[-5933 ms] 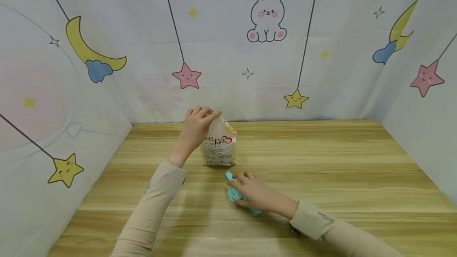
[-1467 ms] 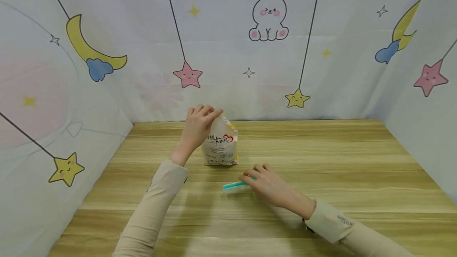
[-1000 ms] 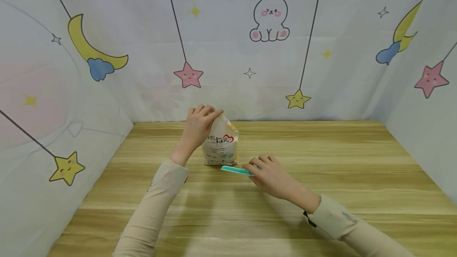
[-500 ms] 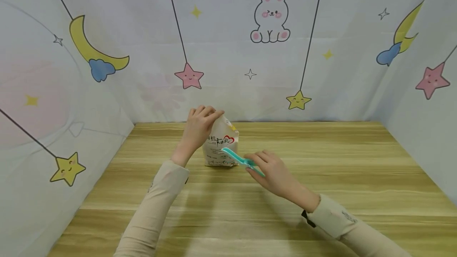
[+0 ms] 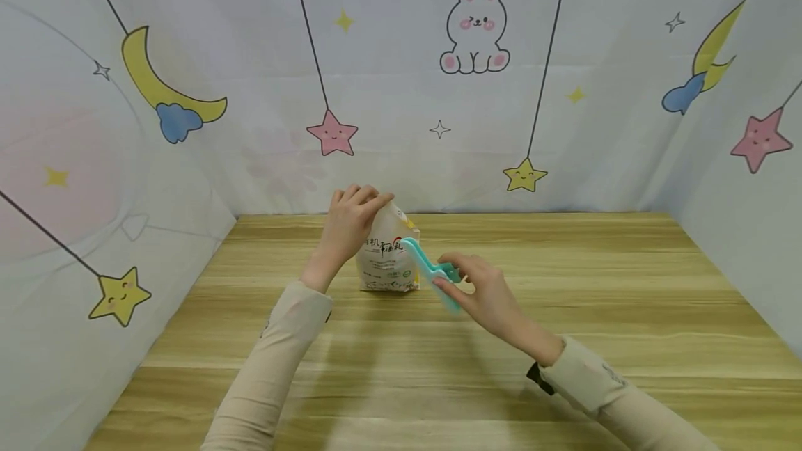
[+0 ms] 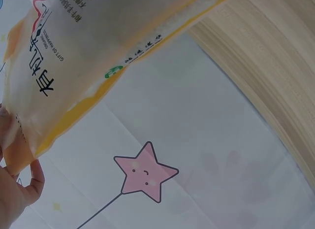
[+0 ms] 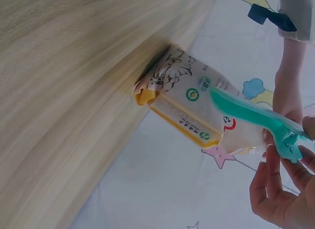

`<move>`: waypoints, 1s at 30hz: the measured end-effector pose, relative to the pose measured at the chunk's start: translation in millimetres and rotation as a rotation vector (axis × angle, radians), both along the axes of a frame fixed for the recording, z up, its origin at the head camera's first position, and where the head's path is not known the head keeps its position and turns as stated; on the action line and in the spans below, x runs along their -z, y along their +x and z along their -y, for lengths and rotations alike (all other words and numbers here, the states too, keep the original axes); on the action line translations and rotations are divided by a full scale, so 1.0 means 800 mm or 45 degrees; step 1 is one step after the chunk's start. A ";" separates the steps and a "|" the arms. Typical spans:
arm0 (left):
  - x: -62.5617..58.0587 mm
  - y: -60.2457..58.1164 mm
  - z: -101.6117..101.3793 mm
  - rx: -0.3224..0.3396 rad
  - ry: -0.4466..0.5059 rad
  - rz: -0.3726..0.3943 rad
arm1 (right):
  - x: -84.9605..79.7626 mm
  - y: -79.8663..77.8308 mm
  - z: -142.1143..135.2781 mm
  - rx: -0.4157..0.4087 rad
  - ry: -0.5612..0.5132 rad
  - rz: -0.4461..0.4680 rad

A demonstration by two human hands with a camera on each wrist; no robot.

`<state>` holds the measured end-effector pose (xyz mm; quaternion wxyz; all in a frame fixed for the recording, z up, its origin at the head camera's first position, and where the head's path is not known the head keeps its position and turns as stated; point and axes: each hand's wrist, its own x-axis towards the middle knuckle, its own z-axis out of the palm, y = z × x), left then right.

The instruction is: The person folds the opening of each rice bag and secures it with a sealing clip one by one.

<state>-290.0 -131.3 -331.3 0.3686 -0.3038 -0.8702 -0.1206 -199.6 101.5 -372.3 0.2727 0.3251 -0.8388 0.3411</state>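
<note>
A white printed bag (image 5: 383,266) with yellow edges and a red heart stands on the table. My left hand (image 5: 347,225) pinches it at the top; the left wrist view shows the thumb and fingers of the left hand (image 6: 15,192) at the corner of the bag (image 6: 83,56). To the right, my right hand (image 5: 491,298) grips a teal bag clip (image 5: 418,256) by its hinge end. The clip's long arm tilts up and overlaps the bag's right side in the head view. In the right wrist view the fingertips hold the clip (image 7: 241,111) around its small tab.
The wood-grain table (image 5: 595,284) reaches back to a white curtain (image 5: 401,82) printed with stars, moons and a rabbit. The curtain also hangs along the left and right sides. A dark band (image 5: 540,378) sits at the right cuff.
The right hand has lifted the bag clip off the table, turned it upward and brought it to the bag's front right. The left hand stays on the bag's top.
</note>
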 end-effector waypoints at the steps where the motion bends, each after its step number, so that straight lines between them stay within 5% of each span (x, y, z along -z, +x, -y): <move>1: 0.000 0.000 0.000 0.000 0.000 -0.001 | 0.000 -0.001 0.000 0.002 -0.008 0.005; 16: 0.001 -0.002 -0.001 0.030 0.042 -0.023 | -0.012 -0.018 -0.009 0.129 -0.175 0.201; 30: 0.003 0.001 0.000 0.026 0.101 -0.064 | -0.023 -0.035 -0.007 0.202 -0.199 0.057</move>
